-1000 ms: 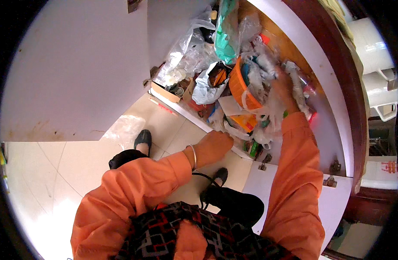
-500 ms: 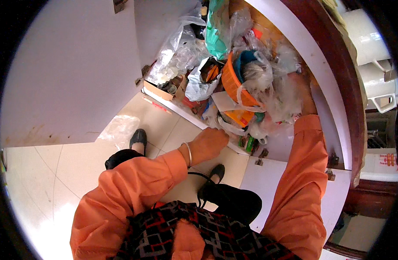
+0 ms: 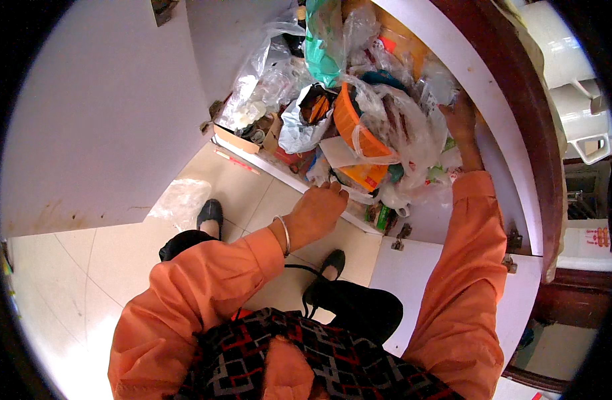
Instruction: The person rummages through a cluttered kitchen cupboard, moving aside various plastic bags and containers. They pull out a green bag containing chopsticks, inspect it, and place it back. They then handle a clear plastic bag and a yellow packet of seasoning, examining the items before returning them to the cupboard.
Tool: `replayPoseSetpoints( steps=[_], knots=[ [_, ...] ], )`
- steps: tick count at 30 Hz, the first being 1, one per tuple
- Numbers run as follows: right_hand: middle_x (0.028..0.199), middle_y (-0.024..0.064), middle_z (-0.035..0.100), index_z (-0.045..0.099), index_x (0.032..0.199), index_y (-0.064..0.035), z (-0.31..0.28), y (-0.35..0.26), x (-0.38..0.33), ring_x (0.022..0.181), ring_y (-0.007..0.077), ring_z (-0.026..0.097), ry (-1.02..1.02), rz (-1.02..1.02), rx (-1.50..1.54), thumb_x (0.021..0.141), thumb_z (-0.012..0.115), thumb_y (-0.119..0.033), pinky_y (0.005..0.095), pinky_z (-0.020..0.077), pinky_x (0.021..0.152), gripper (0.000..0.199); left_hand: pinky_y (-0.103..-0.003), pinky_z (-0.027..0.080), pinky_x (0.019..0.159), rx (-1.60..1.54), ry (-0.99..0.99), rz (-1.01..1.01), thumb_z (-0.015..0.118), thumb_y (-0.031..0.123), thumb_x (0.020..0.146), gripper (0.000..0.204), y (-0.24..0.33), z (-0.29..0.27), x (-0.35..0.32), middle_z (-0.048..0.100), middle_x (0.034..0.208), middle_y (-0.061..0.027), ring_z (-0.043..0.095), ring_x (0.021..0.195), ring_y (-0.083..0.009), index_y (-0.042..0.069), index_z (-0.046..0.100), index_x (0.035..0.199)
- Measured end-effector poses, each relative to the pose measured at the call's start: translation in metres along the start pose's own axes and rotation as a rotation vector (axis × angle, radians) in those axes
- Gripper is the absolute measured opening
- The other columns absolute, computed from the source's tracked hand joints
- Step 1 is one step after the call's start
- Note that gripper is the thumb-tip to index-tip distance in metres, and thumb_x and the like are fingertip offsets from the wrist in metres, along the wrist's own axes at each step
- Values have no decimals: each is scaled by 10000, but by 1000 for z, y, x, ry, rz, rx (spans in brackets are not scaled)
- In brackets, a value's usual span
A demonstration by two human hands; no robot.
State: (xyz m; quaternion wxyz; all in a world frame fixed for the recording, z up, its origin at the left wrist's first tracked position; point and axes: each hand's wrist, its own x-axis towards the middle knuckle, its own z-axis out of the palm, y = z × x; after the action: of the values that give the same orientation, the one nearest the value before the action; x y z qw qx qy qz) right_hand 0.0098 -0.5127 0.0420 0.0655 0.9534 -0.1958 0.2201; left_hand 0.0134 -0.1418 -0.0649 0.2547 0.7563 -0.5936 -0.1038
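Note:
My right hand (image 3: 462, 124) reaches into the low cabinet at the right, its fingers bent against a crumpled clear plastic bag (image 3: 434, 93); the bag partly hides the fingertips. A larger clear bag (image 3: 412, 127) lies beside it, over an orange plastic basket (image 3: 359, 130) tilted on its side. Near the cabinet's front edge is my left hand (image 3: 316, 212), fingers curled inward beside some white plastic. Whether it grips anything is hidden. Left of the basket stands an open silver-white bag (image 3: 299, 127) with orange and dark contents. A green plastic bag (image 3: 324, 47) hangs behind it.
An open white door (image 3: 106, 120) fills the left, and another open door (image 3: 452, 287) lies below my right forearm. A cardboard box (image 3: 237, 139) sits at the cabinet's front. On the tiled floor are a clear plastic sheet (image 3: 182, 199) and a red-and-white strip (image 3: 236, 161). White mugs (image 3: 562, 57) stand at upper right.
My right hand has come out more into sight from behind the bags, and the large clear bag has shifted over the basket. My left hand has moved slightly, its fingers now nearer the cabinet edge.

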Motion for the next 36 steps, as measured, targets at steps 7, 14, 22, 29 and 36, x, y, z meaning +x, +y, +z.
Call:
replayPoseSetpoints(
  steps=[7,14,22,29,36],
  knots=[
    [966,137,562,520,973,-66,-28,-147,-59,905,318,538,-362,-451,509,695,584,-20,381,421,819,289,-405,487,718,-67,-6,0,544,65,696,279,-1,-1,1,528,919,-204,557,847,-340,-46,510,949],
    [1111,242,498,462,1166,17,10,-66,-33,1045,347,485,-312,-410,-235,665,642,-114,408,390,895,549,-405,486,719,-68,-11,20,582,83,676,311,-4,3,0,536,920,-200,560,840,-340,-47,508,949],
    [1264,147,422,404,1259,-126,14,-7,4,1197,323,365,-446,-326,-245,597,657,-58,470,288,974,712,-410,489,707,-66,-9,14,590,96,686,313,-4,4,3,548,930,-198,564,848,-336,-46,505,951],
    [1294,120,403,520,1165,-140,-7,-74,-22,1276,340,236,-487,-525,-327,549,734,-226,559,141,1022,658,-411,491,693,-31,-57,-31,587,94,691,311,-5,1,1,542,926,-207,561,842,-343,-48,499,954],
    [1190,115,502,642,931,-106,-1,-88,-23,1213,333,336,-557,-522,-244,652,674,-185,515,157,1029,292,-401,494,679,-42,-22,13,586,81,690,287,-6,4,-1,529,912,-196,554,846,-337,-44,498,934]
  ],
)
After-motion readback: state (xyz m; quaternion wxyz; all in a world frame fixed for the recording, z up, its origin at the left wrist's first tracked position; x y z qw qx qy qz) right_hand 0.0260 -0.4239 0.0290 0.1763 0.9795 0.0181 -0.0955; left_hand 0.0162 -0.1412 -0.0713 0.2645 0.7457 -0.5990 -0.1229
